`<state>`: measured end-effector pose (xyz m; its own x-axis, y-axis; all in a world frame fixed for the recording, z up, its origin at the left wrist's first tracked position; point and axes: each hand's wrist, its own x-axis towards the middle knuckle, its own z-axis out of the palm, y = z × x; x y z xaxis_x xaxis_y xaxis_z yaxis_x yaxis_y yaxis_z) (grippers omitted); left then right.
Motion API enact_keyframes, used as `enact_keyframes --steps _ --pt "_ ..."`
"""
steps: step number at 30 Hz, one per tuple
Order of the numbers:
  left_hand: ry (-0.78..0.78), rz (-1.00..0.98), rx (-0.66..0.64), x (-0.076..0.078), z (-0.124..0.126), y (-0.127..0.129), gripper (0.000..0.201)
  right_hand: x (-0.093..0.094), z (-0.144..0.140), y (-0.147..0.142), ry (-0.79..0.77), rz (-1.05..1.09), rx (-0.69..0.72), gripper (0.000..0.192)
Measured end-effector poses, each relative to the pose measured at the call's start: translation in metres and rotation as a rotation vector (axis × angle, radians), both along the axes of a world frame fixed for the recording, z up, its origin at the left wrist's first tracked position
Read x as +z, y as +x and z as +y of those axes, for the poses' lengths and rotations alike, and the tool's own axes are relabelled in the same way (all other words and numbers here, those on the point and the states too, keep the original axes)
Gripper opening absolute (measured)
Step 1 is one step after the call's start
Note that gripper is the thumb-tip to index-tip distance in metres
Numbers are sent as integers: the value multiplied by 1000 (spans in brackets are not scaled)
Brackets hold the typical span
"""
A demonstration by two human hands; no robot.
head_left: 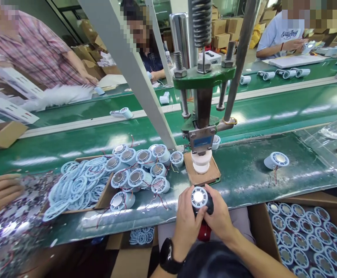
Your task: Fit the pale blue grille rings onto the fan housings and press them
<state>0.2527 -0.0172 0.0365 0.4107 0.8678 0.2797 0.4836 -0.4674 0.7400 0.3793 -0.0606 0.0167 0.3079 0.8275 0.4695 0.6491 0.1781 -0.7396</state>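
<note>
Both hands are meeting at 6 o'clock of the press: left hand and right hand are pinching one round unit between the fingers, both clamped on it, grille face up, over the table edge. The press die is sitting just at 12 o'clock of the unit. Risk, as judged: the red wires trailing below could be snagging or getting crushed if the unit is seated off-centre; fingers are working close to the ram; loose units at 9 o'clock are crowding the plate

Round units left of press
</note>
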Motion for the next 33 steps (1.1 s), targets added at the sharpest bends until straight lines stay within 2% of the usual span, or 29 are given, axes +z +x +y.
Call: enact_keyframes --steps 7,10,17,23,29,33 --pt "2 65 102 -4 -17 10 47 -5 1 -2 27 -23 -37 69" --pt "1 80 115 -4 -18 15 47 -4 2 -2 17 -41 -28 65" --pt "-36 42 -34 -6 -6 2 48 0 3 2 32 -82 19 59" --pt "-58 52 -124 -3 1 -3 48 3 4 2 40 -110 14 72" --pt "-63 72 32 -3 -13 10 47 3 5 2 60 -133 44 74" --pt "-53 78 75 -5 -17 14 47 1 5 3 62 -134 13 77"
